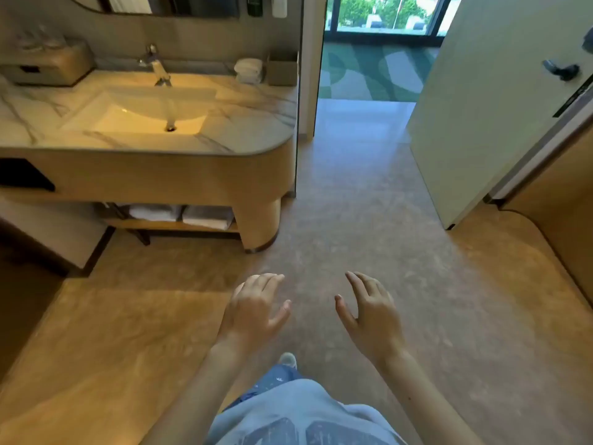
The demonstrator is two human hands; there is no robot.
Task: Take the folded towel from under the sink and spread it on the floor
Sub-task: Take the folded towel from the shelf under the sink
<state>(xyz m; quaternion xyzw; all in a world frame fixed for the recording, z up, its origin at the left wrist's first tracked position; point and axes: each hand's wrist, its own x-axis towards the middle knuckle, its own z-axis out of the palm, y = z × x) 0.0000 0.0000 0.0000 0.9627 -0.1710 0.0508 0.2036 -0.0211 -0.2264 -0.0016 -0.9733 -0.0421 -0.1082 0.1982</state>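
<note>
Two folded white towels lie side by side on the wooden shelf (167, 225) under the sink (138, 115): one on the left (154, 212), one on the right (208, 216). My left hand (255, 311) and my right hand (372, 313) hover over the beige floor (353, 226), well in front of the vanity and to the right of the shelf. Both hands hold nothing, fingers spread and slightly curled. The towels are far from both hands.
A marble-look counter (253, 104) carries a tap (157, 64), a tissue box (48, 67), a rolled cloth (248, 69) and a small bin (282, 70). An open door (475, 117) stands at the right. A green carpet (369, 72) lies beyond the doorway.
</note>
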